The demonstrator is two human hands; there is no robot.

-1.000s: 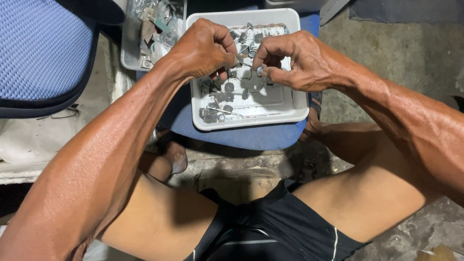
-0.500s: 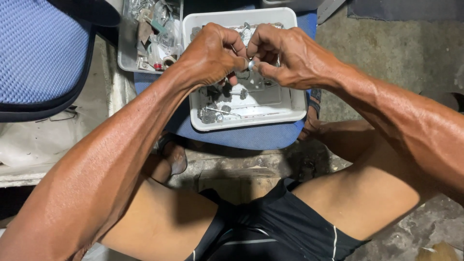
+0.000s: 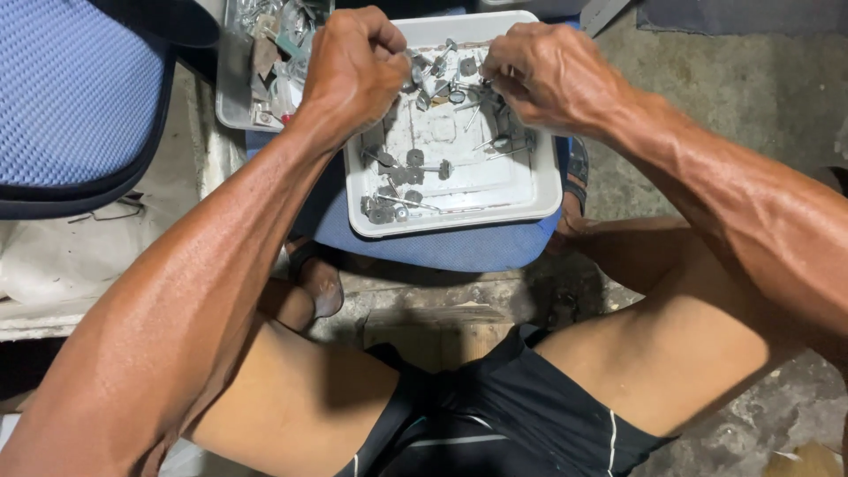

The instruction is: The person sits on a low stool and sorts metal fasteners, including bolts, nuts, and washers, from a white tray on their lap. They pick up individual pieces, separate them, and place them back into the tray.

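Note:
A white square tray [image 3: 539, 190] sits on a blue padded seat [image 3: 459, 249] in front of my knees. It holds several small grey metal parts [image 3: 402, 172], discs on thin stems. My left hand [image 3: 353, 66] hovers over the tray's left rim, curled tight, with a small grey part showing at the thumb. My right hand [image 3: 548, 75] is over the tray's upper right, fingers bent down among the parts there. Whether those fingers grip one is hidden. The hands are a short way apart.
A clear plastic box [image 3: 256, 53] of mixed metal scraps stands left of the tray. A blue mesh chair seat [image 3: 75, 97] fills the upper left. A sandalled foot [image 3: 318, 283] rests below the blue padded seat, on rough concrete ground [image 3: 733, 79].
The hands were pressed together on one small metal part over the tray; now they have drawn apart, left hand to the tray's left rim, right hand to its upper right.

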